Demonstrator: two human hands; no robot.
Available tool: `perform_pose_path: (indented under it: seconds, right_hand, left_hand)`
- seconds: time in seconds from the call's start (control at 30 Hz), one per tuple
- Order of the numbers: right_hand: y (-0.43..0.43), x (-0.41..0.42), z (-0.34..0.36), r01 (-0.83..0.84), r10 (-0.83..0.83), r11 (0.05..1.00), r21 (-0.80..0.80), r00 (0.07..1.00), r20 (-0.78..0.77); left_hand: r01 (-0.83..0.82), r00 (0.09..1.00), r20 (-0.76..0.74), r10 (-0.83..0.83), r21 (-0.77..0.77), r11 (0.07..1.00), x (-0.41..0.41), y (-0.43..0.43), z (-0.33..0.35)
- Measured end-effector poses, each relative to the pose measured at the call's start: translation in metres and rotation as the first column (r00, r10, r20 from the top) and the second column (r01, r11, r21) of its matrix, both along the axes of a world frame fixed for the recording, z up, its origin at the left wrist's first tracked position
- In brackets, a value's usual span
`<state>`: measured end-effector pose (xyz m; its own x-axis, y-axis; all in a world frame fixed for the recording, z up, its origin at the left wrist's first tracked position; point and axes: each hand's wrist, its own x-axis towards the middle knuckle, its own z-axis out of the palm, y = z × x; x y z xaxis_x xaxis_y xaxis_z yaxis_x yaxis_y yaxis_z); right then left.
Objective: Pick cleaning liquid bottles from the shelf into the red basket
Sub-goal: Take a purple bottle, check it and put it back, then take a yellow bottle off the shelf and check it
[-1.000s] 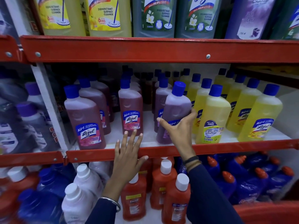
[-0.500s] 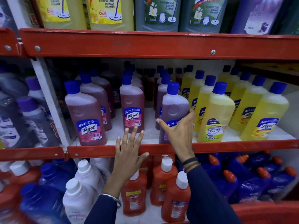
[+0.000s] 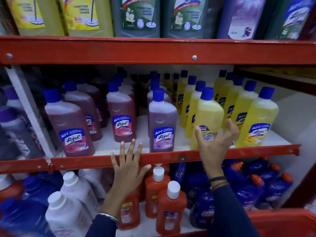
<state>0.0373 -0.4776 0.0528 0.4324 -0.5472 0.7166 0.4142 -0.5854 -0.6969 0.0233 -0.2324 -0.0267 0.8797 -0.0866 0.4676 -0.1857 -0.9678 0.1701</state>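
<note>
Head camera faces the shelf (image 3: 153, 50) close up, angled slightly downward.

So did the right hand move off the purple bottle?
Yes. The right hand let go of the purple bottle and slid right along the red shelf edge. It is now open in front of the yellow bottle.

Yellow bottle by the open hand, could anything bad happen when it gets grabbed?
1. The right hand is open around the front yellow bottle and not yet closed, so a loose grab might let it slip.
2. Other yellow bottles stand close beside and behind it; pulling it out could knock one over.
3. It stands near the shelf edge, so a bump might tip it off.
</note>
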Motion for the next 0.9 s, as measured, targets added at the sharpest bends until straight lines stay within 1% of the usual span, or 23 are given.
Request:
perform_pose_path:
  seconds: [0.07,0.13,0.17,0.23,0.33,0.43,0.57,0.7,0.8,0.9]
  right_hand:
    - [-0.013,0.013,0.000,-0.007,-0.003,0.998,-0.060,0.986,-0.167]
    - [-0.016,0.020,-0.001,-0.047,0.004,0.990,-0.132,0.951,-0.308]
    - [-0.016,0.021,-0.001,-0.062,0.004,0.986,-0.157,0.938,-0.347]
    - [-0.016,0.023,-0.001,-0.057,-0.009,0.984,-0.169,0.930,-0.367]
    - [-0.016,0.022,0.002,-0.021,-0.031,0.987,-0.162,0.950,-0.311]
    - [-0.014,0.014,0.010,0.007,-0.038,0.989,-0.150,0.979,-0.202]
    - [-0.012,-0.007,0.024,0.130,-0.146,0.967,-0.218,0.987,-0.060]
    - [-0.014,-0.026,0.021,0.294,-0.298,0.905,-0.306,0.954,0.034]
    - [-0.016,-0.033,0.017,0.351,-0.347,0.884,-0.308,0.935,0.069]
    - [-0.015,-0.039,0.015,0.342,-0.340,0.889,-0.304,0.938,0.058]
  left_hand:
    - [-0.005,1.000,0.002,0.005,-0.033,0.999,0.000,-0.011,0.001]
    - [-0.025,1.000,0.007,0.026,-0.067,0.997,0.000,-0.018,0.001]
    - [-0.035,0.999,0.002,0.036,-0.078,0.996,0.000,-0.019,0.000]
    - [-0.039,0.999,-0.008,0.039,-0.101,0.994,0.000,-0.019,0.001]
    - [-0.038,0.999,-0.027,0.036,-0.107,0.993,-0.001,-0.017,0.002]
    - [-0.055,0.998,-0.035,0.052,-0.086,0.995,0.000,-0.017,0.001]
    - [-0.067,0.998,-0.019,0.065,-0.079,0.995,0.003,-0.016,-0.002]
    - [-0.068,0.998,-0.010,0.067,-0.070,0.995,0.002,-0.016,-0.002]
    - [-0.062,0.998,-0.025,0.060,-0.076,0.995,0.002,-0.017,-0.001]
    - [-0.054,0.998,-0.041,0.050,-0.082,0.995,0.000,-0.017,0.001]
